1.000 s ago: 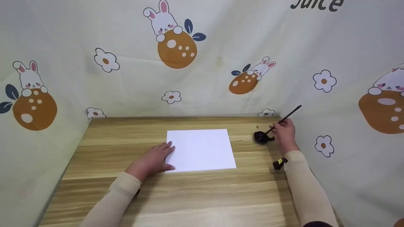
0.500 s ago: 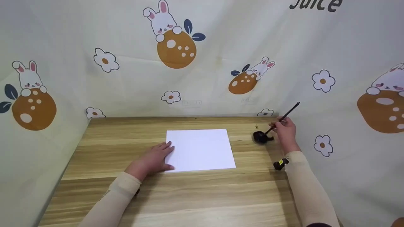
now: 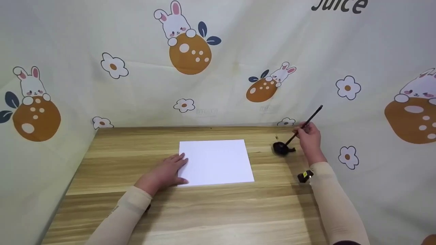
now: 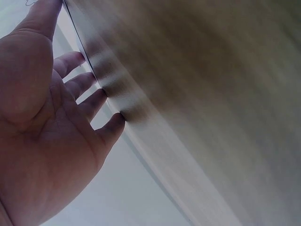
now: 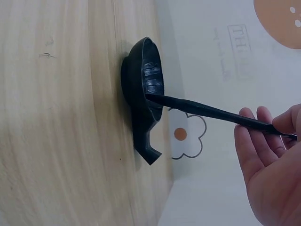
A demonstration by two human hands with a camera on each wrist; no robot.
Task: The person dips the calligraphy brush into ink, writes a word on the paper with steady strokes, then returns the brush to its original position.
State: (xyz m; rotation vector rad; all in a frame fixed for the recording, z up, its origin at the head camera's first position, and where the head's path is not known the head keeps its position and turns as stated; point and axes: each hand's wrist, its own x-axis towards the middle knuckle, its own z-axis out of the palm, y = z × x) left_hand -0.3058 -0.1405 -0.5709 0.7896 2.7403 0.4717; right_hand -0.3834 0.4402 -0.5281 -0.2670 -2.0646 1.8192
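Observation:
A sheet of white paper [image 3: 218, 163] lies flat on the wooden table. My left hand [image 3: 164, 172] rests over its left edge, fingers spread and fingertips pressing down, as the left wrist view also shows. At the back right sits a small black ink dish [image 3: 280, 148] with a short bent handle pointing right. My right hand [image 3: 310, 141] pinches a slim dark writing brush [image 3: 308, 120] between thumb and fingers. The brush slants down to the left, and in the right wrist view its tip [image 5: 153, 97] is inside the dish, at the near rim.
A pale cloth printed with rabbits, oranges and flowers [image 3: 347, 87] walls in the table [image 3: 218, 217] at the back and both sides. The right hand is close to the right-hand cloth. A small black device with a yellow label [image 3: 305, 176] sits at the right wrist.
The brush has become steeper, its upper end rising, while my right hand has shifted slightly up and right. The ink dish, the paper and my left hand have stayed in place.

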